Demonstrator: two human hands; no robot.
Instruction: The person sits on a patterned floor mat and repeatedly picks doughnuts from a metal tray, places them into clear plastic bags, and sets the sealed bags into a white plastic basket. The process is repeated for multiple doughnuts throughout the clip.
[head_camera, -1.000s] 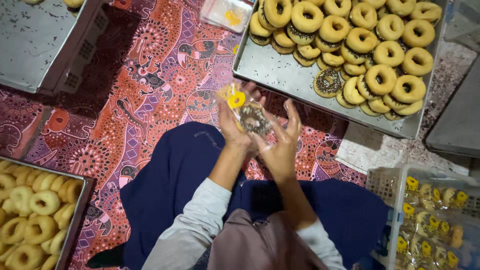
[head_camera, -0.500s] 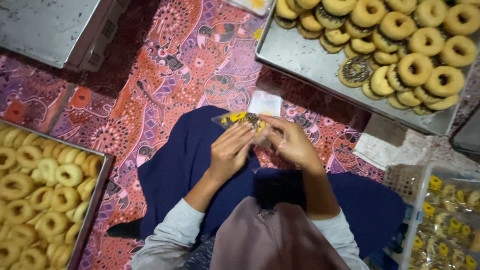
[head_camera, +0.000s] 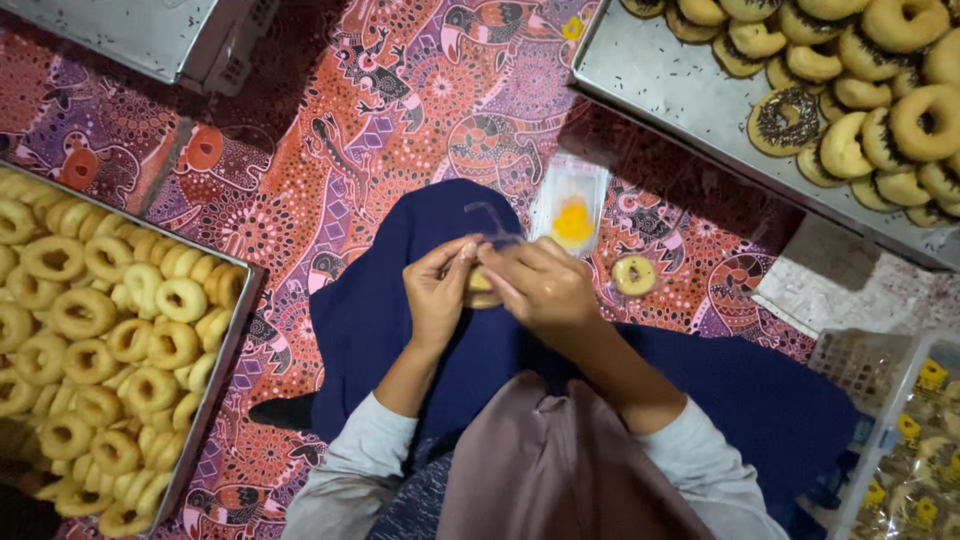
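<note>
My left hand (head_camera: 440, 292) and my right hand (head_camera: 538, 285) meet over my dark blue lap, both closed around a small clear plastic bag with a doughnut (head_camera: 480, 287) inside; only a sliver of it shows between the fingers. Just beyond my right hand a stack of empty clear bags with a yellow mark (head_camera: 571, 205) lies on the patterned cloth. A single plain doughnut (head_camera: 634, 274) rests on the cloth to the right of my hands.
A metal tray of plain ring doughnuts (head_camera: 236, 330) sits at the left. Another metal tray (head_camera: 680, 95) at top right holds glazed and sprinkled doughnuts. A white basket of bagged doughnuts (head_camera: 905, 440) stands at lower right. An upturned tray (head_camera: 130, 35) is at top left.
My hands have come down from the raised position toward my lap, still working the bagged doughnut. The view has shifted left, showing more of the left tray.
</note>
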